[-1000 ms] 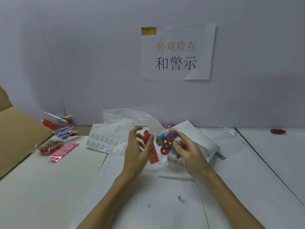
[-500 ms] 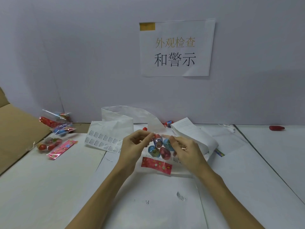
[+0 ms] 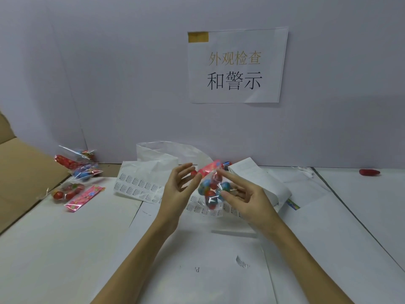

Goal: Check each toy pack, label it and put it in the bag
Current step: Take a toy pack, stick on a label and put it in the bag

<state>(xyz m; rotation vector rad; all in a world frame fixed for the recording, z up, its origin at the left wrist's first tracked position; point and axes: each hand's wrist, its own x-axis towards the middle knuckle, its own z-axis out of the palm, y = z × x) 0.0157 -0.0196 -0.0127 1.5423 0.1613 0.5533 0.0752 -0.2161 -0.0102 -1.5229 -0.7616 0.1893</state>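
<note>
Toy pack [image 3: 210, 189] lifted mid-scene, pinched lightly by left hand [image 3: 178, 189] and right hand [image 3: 245, 199], other fingers spread. Slick film could slip, drop onto label sheet [image 3: 140, 187].

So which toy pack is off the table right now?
The toy pack held between both hands, red header up; the other packs lie at the table's left edge.

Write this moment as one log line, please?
step: checking | toy pack: held up over label sheets | left hand: pinching header | right hand: supporting side | bag: behind
</note>
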